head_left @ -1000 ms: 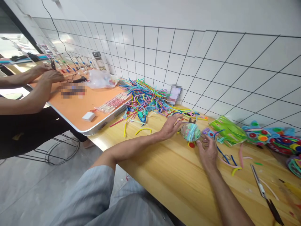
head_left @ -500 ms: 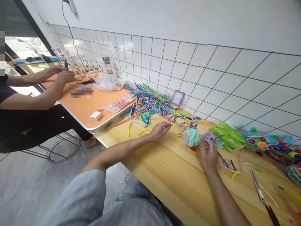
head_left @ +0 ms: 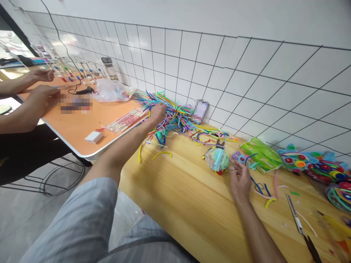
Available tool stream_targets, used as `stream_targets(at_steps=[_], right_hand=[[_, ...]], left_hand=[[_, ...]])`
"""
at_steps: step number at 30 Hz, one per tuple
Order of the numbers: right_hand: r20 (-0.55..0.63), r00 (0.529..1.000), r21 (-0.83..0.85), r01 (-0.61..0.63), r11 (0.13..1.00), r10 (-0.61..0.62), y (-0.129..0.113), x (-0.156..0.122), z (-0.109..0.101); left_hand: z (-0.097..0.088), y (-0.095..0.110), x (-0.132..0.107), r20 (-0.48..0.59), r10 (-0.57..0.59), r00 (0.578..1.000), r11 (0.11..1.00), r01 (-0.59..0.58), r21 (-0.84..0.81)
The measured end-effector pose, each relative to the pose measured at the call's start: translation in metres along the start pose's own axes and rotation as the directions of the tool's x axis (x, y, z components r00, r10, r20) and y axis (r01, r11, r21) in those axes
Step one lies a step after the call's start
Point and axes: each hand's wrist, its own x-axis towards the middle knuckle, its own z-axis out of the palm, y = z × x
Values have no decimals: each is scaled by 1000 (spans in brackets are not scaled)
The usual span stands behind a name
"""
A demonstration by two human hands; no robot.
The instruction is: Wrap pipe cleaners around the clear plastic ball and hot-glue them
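Many fuzzy stems [head_left: 179, 118] lie far left on the surface [head_left: 175, 193], the left hand [head_left: 159, 112] over them, its grip hidden; the right hand [head_left: 240, 179] rests half-open just beside a decorated ball [head_left: 217, 159], right of centre. Stems look light, bendable, best pinched by loose ends.

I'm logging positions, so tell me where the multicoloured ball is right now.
In the head view, the multicoloured ball is right of centre on the wooden table, immediately left of the right hand, with the green packet farther right.
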Motion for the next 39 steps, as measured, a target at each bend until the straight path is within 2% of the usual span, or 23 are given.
stream_targets(at_steps=[2,5,8,11,15,19,22,24,26,29,31,33,34,36,38,39], right_hand=[[4,1000,-4,-19,1000,19,-2,-1,-1],[-6,999,-10,-47,999,47,-4,-2,-1],[-23,998,-19,-51,999,50,-5,-3,-1],[-22,998,-21,-54,998,54,-5,-3,-1],[-10,998,-26,-68,997,67,-7,-1,-2],[-28,998,-28,-59,998,58,-7,-1,-1],[-37,996,-12,-82,997,82,-3,-1,1],[-46,994,0,-97,995,97,-3,0,0],[-76,994,8,-79,997,80,-7,3,-4],[-167,985,-17,34,999,-37,-27,8,-16],[-158,982,-7,105,994,-105,-49,6,-24],[-45,993,96,116,989,-112,-73,-1,-28],[31,994,174,94,980,-101,-85,-7,-27],[162,984,326,11,945,-67,-105,-19,-23],[222,975,416,-68,907,-29,-118,-32,-18],[228,974,435,-93,896,-9,-120,-37,-17]], left_hand=[[-2,-16,19,18,-14,1000,997,13,78],[2,-35,35,62,-18,998,987,8,158],[4,-47,45,104,-18,994,978,-4,207],[-5,-53,54,118,-8,993,975,-19,221],[-31,-55,66,56,22,998,980,-33,196],[-53,-55,70,-103,-22,994,996,30,86],[-65,-51,63,-202,-109,973,994,108,-17],[-70,-42,55,-231,-106,967,993,89,-81],[-73,-26,44,-257,-42,965,990,5,-142],[-69,10,21,-310,111,944,968,-174,-182],[-58,40,-2,-316,278,907,920,-346,-184],[-41,72,-34,-280,464,840,833,-522,-184],[-30,88,-54,-249,565,786,769,-612,-184],[-8,116,-96,-205,735,647,627,-763,-158],[14,136,-137,-176,851,494,476,-869,-135],[23,142,-155,-151,888,435,419,-899,-128]])
